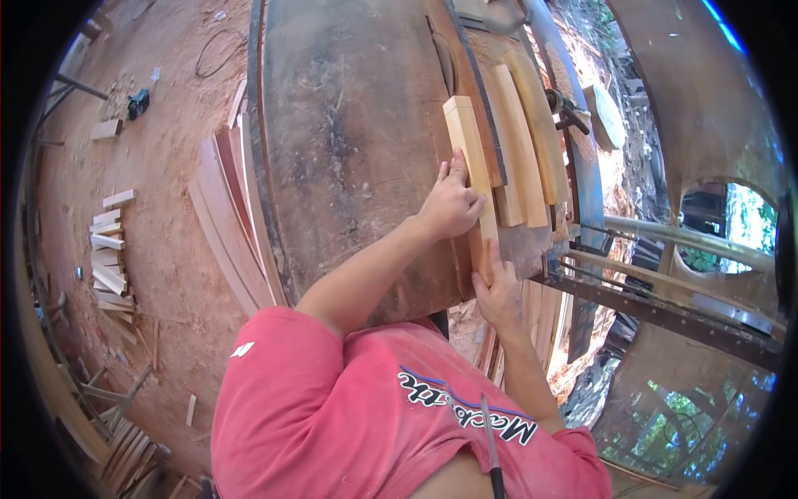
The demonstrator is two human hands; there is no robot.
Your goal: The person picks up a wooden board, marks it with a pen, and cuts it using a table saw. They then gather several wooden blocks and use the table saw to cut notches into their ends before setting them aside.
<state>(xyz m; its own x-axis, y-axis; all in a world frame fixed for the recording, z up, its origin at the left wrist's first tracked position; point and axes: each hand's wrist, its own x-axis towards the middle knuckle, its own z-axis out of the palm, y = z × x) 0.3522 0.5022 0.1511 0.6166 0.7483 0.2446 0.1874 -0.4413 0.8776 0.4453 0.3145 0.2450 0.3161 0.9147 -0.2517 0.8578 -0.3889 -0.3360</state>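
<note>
A pale, squared wooden piece (472, 158) lies lengthwise on the worn brown worktable (349, 125), beside a long dark-edged strip. Around its middle is my left hand (451, 200), with the fingers on the wood and the thumb over its top. Nearer my body, my right hand (501, 295) grips the near end, thumb on one side and fingers on the other. The piece has a line across its far end. A slot with a curved edge shows in the table beyond that end.
Curved wooden boards (528, 141) lie right of the piece, near a dark clamp-like handle (569, 112). Long planks (229, 224) lean at the table's left side. Cut blocks (108, 241) lie on the dirt floor. A thin black-handled tool (495, 457) is against my red shirt.
</note>
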